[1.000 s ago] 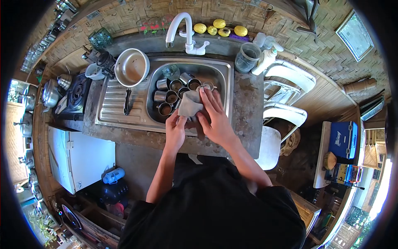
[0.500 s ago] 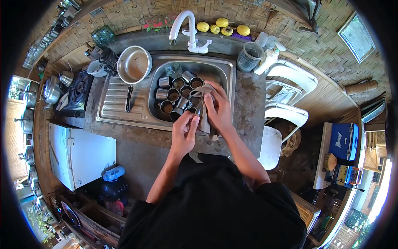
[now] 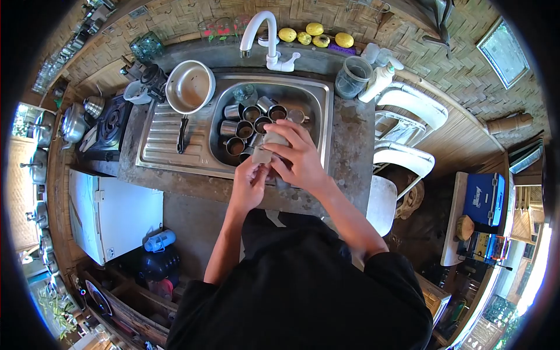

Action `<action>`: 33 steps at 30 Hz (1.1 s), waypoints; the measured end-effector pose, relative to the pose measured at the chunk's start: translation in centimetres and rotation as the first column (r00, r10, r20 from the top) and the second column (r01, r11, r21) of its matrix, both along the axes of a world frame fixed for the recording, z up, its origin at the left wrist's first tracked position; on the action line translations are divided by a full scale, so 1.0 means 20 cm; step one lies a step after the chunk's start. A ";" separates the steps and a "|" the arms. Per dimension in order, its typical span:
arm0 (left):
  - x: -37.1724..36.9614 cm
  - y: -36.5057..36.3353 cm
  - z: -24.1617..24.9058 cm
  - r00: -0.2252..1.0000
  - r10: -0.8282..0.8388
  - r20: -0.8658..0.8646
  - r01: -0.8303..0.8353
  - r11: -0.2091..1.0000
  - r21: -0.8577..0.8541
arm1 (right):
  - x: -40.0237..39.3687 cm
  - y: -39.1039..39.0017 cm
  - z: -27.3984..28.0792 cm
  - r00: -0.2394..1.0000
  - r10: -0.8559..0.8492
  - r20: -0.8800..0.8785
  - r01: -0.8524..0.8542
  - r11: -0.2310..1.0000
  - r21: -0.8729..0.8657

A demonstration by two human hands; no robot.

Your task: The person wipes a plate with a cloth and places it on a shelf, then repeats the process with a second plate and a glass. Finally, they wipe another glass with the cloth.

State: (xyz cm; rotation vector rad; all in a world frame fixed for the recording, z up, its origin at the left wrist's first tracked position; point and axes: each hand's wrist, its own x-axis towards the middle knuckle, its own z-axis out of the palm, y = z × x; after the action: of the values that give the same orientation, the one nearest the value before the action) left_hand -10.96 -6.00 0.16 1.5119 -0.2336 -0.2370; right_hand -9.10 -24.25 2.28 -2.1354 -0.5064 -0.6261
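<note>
A folded grey cloth [image 3: 265, 149] is being held between both hands over the front edge of the steel sink [image 3: 324, 125], just above the cluster of metal cups [image 3: 248, 125] that is sitting in the basin. The right hand [image 3: 297, 160] is curling over the top of the cloth, its fingers [image 3: 279, 129] bent and pressing down on it, so the hand is closing on the fabric rather than lying open. The left hand [image 3: 249, 186] is coming up from below, its fingertips [image 3: 252, 166] pinching the lower corner of the same cloth. Whether a cup is wrapped inside the cloth cannot be told. The cups are standing upright and packed close together, several showing dark liquid inside. A clear drinking glass [image 3: 244, 93] is standing at the back of the basin, near the white tap [image 3: 262, 35]. On the ribbed draining board [image 3: 157, 140] to the left, a saucepan [image 3: 189, 87] is lying with its dark handle pointing toward the person. Beyond that, a gas burner [image 3: 111, 128] and a kettle [image 3: 73, 122] are sitting at the far left. A glass jar [image 3: 352, 77] and a white pump bottle [image 3: 379, 79] are standing on the counter right of the sink, and yellow fruits [image 3: 315, 34] are lining the ledge behind the tap.
</note>
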 end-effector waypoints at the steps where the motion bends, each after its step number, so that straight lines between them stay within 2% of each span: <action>1: 0.00 0.00 0.04 0.998 -0.006 -0.059 0.007 1.000 0.012 | 0.00 0.00 0.02 1.000 0.020 0.002 -0.019 0.999 -0.043; 2: 0.01 0.01 0.02 1.000 -0.025 -0.014 0.025 0.998 0.049 | 0.00 0.00 0.03 0.999 0.043 0.007 -0.042 0.995 -0.086; 3: 0.01 0.02 0.00 0.999 -0.042 0.028 0.040 0.995 0.090 | 0.02 -0.01 0.02 0.999 0.046 0.000 -0.046 0.998 -0.032; 4: 0.02 0.03 -0.02 0.995 -0.062 0.073 0.053 0.990 0.130 | 0.03 0.00 0.00 0.993 -0.019 -0.114 0.036 0.987 0.153; 6: 0.01 0.02 0.01 0.999 -0.012 0.030 0.011 1.000 0.027 | 0.04 0.01 -0.11 0.930 -0.079 -0.359 0.251 0.851 0.462; 7: -0.01 0.02 0.03 1.000 0.015 0.001 -0.015 1.000 -0.021 | 0.06 0.01 -0.16 0.930 -0.143 -0.340 0.312 0.795 0.521; 10: -0.01 0.01 0.04 0.996 0.080 0.036 -0.079 0.996 -0.047 | -0.01 0.07 -0.29 0.865 -0.151 -0.478 0.459 0.624 0.632; 11: -0.01 0.02 0.01 0.996 0.094 0.014 -0.093 0.994 -0.050 | -0.01 0.10 -0.35 0.875 -0.152 -0.459 0.458 0.566 0.685; 14: -0.04 0.02 -0.06 0.997 0.082 -0.015 -0.082 0.996 -0.027 | -0.03 0.10 -0.28 0.815 -0.171 -0.553 0.544 0.554 0.630; 15: -0.05 0.01 -0.08 0.994 0.083 -0.068 -0.090 0.991 -0.102 | -0.04 0.06 -0.20 0.806 -0.139 -0.576 0.527 0.612 0.590; 18: -0.03 0.03 -0.04 0.987 -0.038 -0.155 0.013 0.987 -0.159 | -0.01 -0.04 -0.14 0.784 -0.206 -0.586 0.480 0.800 0.360; 19: 0.00 0.03 -0.01 0.989 -0.065 -0.131 0.056 0.996 -0.069 | 0.01 -0.05 -0.14 0.872 -0.211 -0.442 0.365 0.881 0.300; 22: 0.06 -0.02 0.05 0.991 -0.089 -0.098 0.093 0.995 0.038 | 0.00 -0.01 -0.03 0.956 -0.108 -0.272 0.157 0.974 0.164; 23: 0.06 -0.02 0.10 0.996 -0.083 -0.005 0.083 0.990 0.112 | -0.01 0.00 0.01 0.937 -0.107 -0.333 0.193 0.952 0.239; 26: 0.05 -0.05 0.12 0.992 0.005 0.125 -0.021 0.992 0.127 | -0.01 0.04 0.01 0.948 -0.199 -0.250 0.288 0.873 0.395; 29: 0.03 -0.10 0.13 0.958 0.212 0.195 -0.218 0.976 0.010 | -0.02 0.09 -0.04 0.870 -0.236 -0.434 0.472 0.655 0.591; 32: 0.05 -0.19 0.14 0.908 0.408 0.094 -0.385 0.901 -0.199 | -0.02 0.13 -0.09 0.825 -0.128 -0.550 0.549 0.411 0.728; 33: 0.03 -0.22 0.15 0.882 0.456 0.120 -0.429 0.881 -0.200 | 0.00 0.12 -0.12 0.826 -0.058 -0.561 0.537 0.386 0.750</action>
State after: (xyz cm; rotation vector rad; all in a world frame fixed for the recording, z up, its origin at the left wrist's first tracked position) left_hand -10.33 -10.47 3.12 1.3747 -0.0291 0.2726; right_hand -9.13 -21.91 -0.10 -1.2069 0.4811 -0.4050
